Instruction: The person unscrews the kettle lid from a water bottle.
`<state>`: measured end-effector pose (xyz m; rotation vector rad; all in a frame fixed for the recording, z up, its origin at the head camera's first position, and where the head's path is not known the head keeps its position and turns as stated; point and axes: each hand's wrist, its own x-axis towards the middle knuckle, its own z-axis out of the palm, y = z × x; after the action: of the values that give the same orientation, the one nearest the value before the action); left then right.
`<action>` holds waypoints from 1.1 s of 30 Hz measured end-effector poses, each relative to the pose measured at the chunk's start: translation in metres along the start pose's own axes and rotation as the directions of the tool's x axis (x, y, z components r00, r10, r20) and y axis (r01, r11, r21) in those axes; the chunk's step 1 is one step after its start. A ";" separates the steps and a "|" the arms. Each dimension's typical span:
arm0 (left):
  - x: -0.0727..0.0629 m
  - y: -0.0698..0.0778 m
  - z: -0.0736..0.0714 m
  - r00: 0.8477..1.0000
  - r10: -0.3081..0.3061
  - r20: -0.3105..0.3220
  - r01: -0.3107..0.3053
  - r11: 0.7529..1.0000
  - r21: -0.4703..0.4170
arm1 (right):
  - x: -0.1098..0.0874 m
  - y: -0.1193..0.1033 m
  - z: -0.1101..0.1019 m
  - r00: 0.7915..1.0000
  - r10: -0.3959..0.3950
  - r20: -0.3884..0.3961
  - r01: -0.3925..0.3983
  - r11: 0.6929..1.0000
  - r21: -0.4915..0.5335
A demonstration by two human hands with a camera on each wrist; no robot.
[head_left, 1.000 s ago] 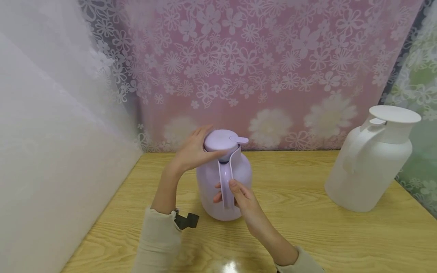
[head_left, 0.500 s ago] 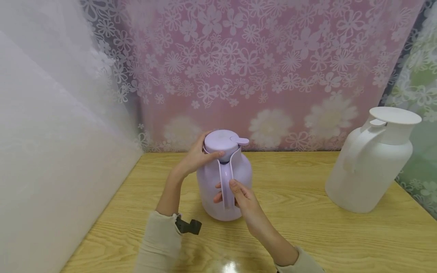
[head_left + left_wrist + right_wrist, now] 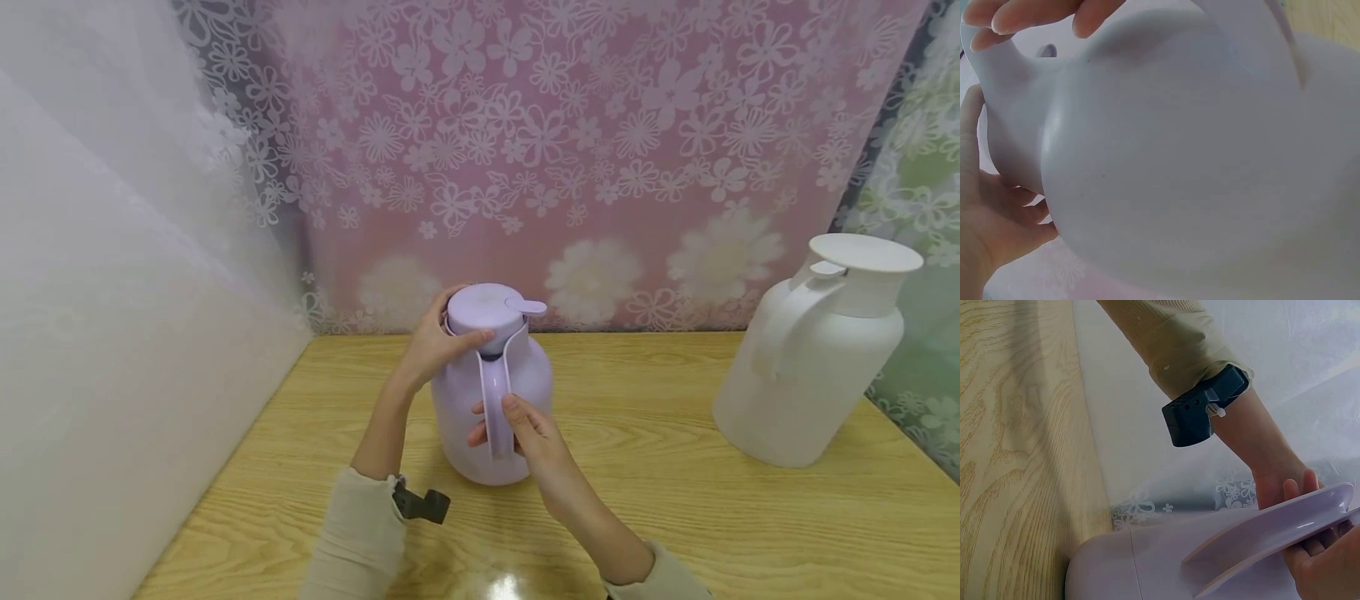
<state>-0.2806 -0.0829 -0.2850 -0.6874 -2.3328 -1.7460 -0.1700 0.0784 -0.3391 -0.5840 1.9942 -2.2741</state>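
A lilac thermos jug stands upright on the table, its round lid on top with a small lever pointing right. My left hand grips the jug's top from the left, thumb across the near side just under the lid and fingers wrapped behind, mostly hidden in the head view. The right hand holds the handle, thumb along its right side and fingertips showing through on the left. In the right wrist view, both the left hand and the handle appear.
A white thermos jug stands at the right of the wood-grain table. A pale wall panel borders the left side, and a pink floral sheet hangs behind. A dark wrist device juts from the left sleeve.
The left fingers have come down behind the lid, and the thumb has drawn in against its near side. The left forearm has shifted slightly right. The right hand and both jugs stay put.
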 end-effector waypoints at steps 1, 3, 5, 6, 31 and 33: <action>0.000 0.000 0.001 1.000 0.002 -0.005 -0.002 1.000 -0.006 | 0.000 0.000 0.000 1.000 0.000 -0.002 0.000 1.000 0.002; 0.001 0.002 0.002 1.000 0.000 -0.017 0.000 1.000 -0.010 | 0.000 0.000 0.000 1.000 -0.002 -0.007 0.002 1.000 0.003; 0.003 0.004 0.003 1.000 0.003 -0.029 -0.004 1.000 -0.014 | 0.000 -0.001 0.001 1.000 -0.004 -0.011 0.004 1.000 0.006; 0.004 0.005 0.003 0.999 0.004 -0.037 -0.004 1.000 -0.018 | 0.000 -0.001 0.001 1.000 -0.006 -0.014 0.006 1.000 0.007; 0.005 0.021 -0.012 0.964 0.175 -0.197 -0.224 0.939 -0.261 | -0.001 0.000 0.001 1.000 -0.011 -0.005 0.011 1.000 -0.004; 0.003 0.022 -0.016 0.958 0.190 -0.213 -0.241 0.939 -0.247 | -0.001 0.000 0.000 1.000 -0.010 -0.006 0.010 1.000 -0.006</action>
<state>-0.2763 -0.0919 -0.2602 -0.7508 -1.8395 -1.9508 -0.1693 0.0781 -0.3392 -0.5896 2.0059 -2.2793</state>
